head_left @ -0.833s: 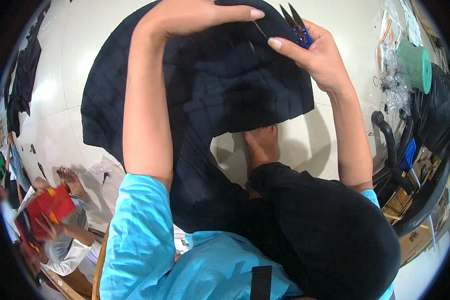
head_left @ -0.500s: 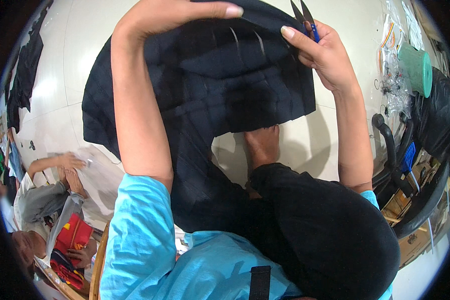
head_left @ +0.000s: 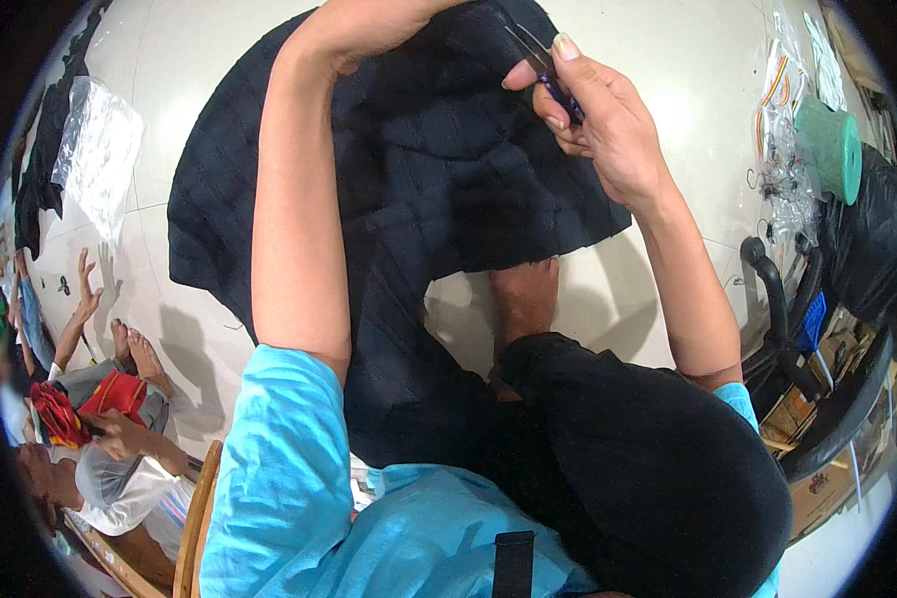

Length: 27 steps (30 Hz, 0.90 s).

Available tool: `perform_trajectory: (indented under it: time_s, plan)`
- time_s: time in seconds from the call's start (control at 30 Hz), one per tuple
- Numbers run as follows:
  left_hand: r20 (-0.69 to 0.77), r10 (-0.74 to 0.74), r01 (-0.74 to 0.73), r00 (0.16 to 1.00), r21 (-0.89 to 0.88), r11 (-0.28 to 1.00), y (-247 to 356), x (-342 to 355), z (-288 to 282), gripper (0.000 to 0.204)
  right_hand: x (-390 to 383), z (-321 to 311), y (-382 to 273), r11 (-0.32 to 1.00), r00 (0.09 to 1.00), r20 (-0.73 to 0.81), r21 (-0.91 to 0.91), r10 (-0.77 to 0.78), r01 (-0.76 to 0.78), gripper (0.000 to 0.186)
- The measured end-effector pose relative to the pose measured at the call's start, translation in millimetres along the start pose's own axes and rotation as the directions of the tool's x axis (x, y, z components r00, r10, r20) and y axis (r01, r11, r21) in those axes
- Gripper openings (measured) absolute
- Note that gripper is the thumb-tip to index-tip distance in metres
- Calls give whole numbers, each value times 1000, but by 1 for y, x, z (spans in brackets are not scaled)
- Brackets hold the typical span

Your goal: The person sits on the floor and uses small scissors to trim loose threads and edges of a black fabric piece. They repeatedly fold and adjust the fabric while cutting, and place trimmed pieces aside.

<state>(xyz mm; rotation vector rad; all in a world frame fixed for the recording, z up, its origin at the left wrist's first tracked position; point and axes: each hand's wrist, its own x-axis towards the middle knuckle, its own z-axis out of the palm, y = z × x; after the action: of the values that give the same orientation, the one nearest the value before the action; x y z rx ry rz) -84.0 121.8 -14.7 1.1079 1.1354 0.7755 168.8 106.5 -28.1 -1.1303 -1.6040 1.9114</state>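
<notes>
A dark navy pleated garment (head_left: 409,199), perhaps a skirt, drapes from the top of the view down over my lap. My left hand (head_left: 364,30) is at its upper edge, gripping the cloth; its fingertips run out of the picture at the top. In my right hand (head_left: 608,125) is a small pair of thread snips (head_left: 558,90) with blue handles. Their slim blades point up and left, close against the garment's upper right part, near where the left hand holds it. Whether the blades touch the cloth or a thread cannot be made out.
My bare foot (head_left: 525,299) stands on the pale tiled floor below the hem. At right are a green spool (head_left: 832,149), plastic-wrapped hangers (head_left: 789,189) and a black chair arm (head_left: 767,279). On the left, another person handles red cloth (head_left: 110,394); a clear plastic bag (head_left: 100,149) lies beyond.
My right hand has moved left and slightly down, turning the snips' blades toward the cloth. My left hand has shifted right and up. The other person's plastic bag now lies farther away on the floor.
</notes>
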Motion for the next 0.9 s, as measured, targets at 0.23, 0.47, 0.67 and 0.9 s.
perform_trajectory:
  time_s: [0.23, 0.47, 0.67, 0.9]
  plan:
    - [5, -44, 44, 999, 10, 999, 1, -1, -1, 43, 11, -1, -3, 997, 1000, 5, -75, 11, -10, 59]
    - [-36, -57, 59, 998, 70, 996, 0, 0, -3, 42, 18, -8, -3, 975, 999, 17, -214, -48, 51, 58]
    - [-80, -82, 95, 993, 178, 979, 1, 0, -4, 42, 18, -6, -4, 964, 999, -10, -265, -41, 37, 58]
    - [-100, -92, 113, 991, 226, 968, 4, 0, -3, 43, 17, -8, -7, 951, 999, -42, -308, -2, -11, 56]
